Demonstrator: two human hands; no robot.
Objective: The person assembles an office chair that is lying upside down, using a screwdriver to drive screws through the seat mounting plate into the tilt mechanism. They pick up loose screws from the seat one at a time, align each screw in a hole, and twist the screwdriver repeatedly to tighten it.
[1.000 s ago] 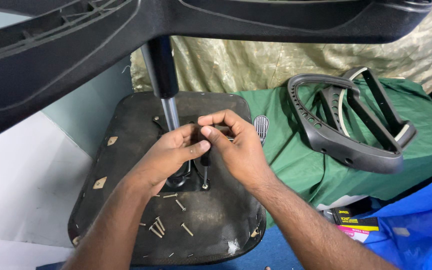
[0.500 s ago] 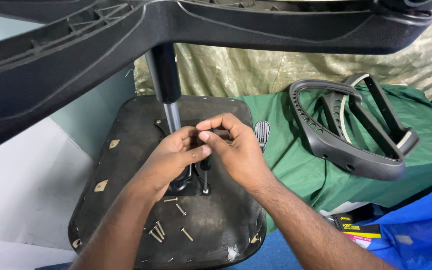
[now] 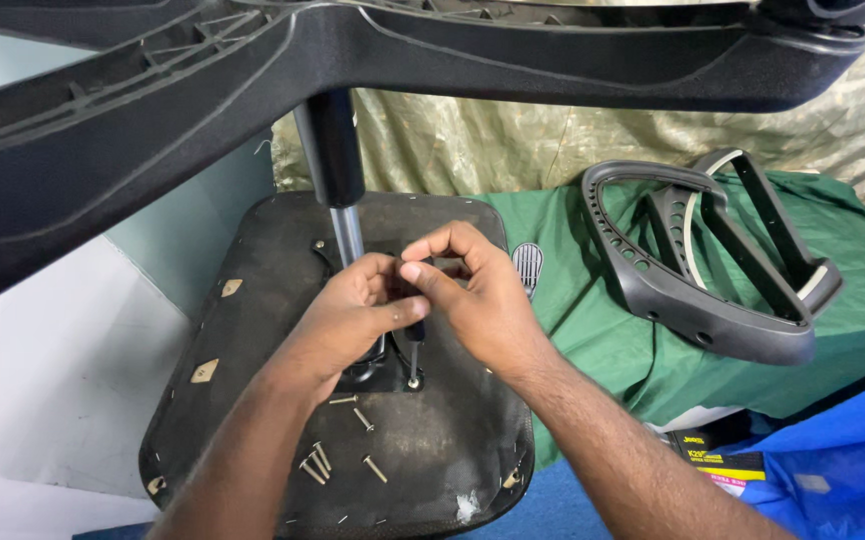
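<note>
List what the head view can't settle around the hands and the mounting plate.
- Tool tip: what the left hand and right hand hold is covered by fingers.
- Mounting plate: mostly under the left hand.
- Chair base: cut off by the top edge.
- Loose screws: too small to tell type.

left hand (image 3: 353, 310): bare, no glove, no ring in view
right hand (image 3: 478, 295): bare, no glove, short trimmed nails on the fingers
forearms: uncovered below both hands, no sleeve or cuff in view
wrists: no watch, no band
</note>
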